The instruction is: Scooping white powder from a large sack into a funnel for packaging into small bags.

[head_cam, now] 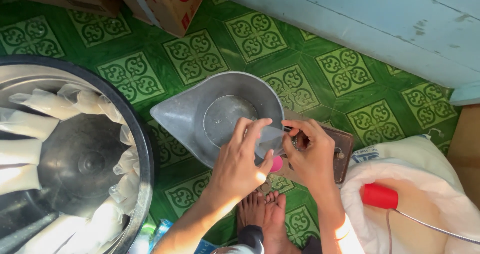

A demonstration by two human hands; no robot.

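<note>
While seen from the head camera only, all lines below from that one view.

head view, thing in hand: small clear plastic bag (270,136), held up over the rim of the grey metal jug-shaped scoop (200,115) with a pouring lip, probably so spills land inside.
left hand (240,166): fingers curled together, thumb and forefingers pinched on the bag's left edge.
right hand (310,156): fingers bent close, tips pinched at the bag's mouth; looks like stretching it open, hard to tell exactly.
under hands: small pink round piece (276,164) peeking between both hands, kind unclear; brown rectangular board (345,154) beneath right hand.
scoop: resting on green patterned floor tiles (345,74), seemingly empty, shiny bottom.
left side: big round metal basin (142,149), filled long clear bags of whitish liquid (45,104) laid around its wall, likely stacked when done.
right side: white sack (420,159), red cylinder with thin cable (380,195) lying on it.
bottom: bare feet (262,211) just below the hands.
</note>
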